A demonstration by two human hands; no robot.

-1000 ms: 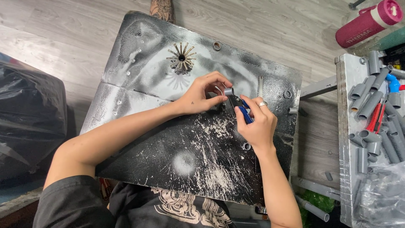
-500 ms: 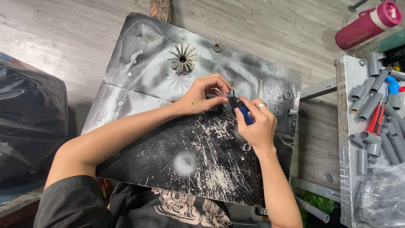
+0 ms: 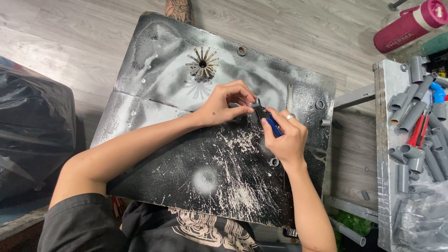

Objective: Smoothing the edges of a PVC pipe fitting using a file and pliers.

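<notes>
A black, paint-spattered surface (image 3: 186, 154) fills the middle of the room over a grey wooden floor (image 3: 60, 32), a black plastic bag (image 3: 32, 121) slumped at its left edge. To the right, a grey tray (image 3: 383, 154) holds a heap of grey pipe fittings (image 3: 413, 116), and a pink bottle (image 3: 410, 25) lies beyond it. Over the board's centre the two hands meet: the right hand (image 3: 287, 140) is wrapped around a blue-handled tool (image 3: 270, 123), while the left hand (image 3: 224, 105) pinches a small grey piece (image 3: 255, 105) at the tool's tip. A spoked metal disc (image 3: 202, 64) sits just beyond the left hand.
</notes>
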